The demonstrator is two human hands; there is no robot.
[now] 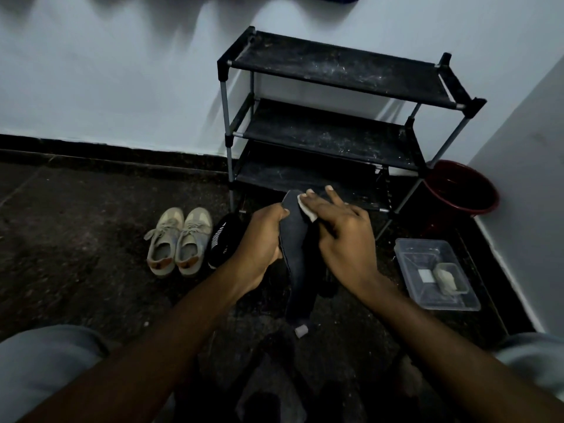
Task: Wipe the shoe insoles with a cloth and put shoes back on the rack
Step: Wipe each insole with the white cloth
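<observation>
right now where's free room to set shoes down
Every shelf of the rack that shows is bare, only dusty. The floor left of the beige sneakers, up to the wall, is open. Crowded: the strip from the sneakers past the black shoe to the rack's foot, and the right corner holding the clear tub and red bucket.

Red bucket (457,190) in corner beside white wall (122,87); clear plastic tub (410,270) on dark floor (76,239) nearby
</observation>
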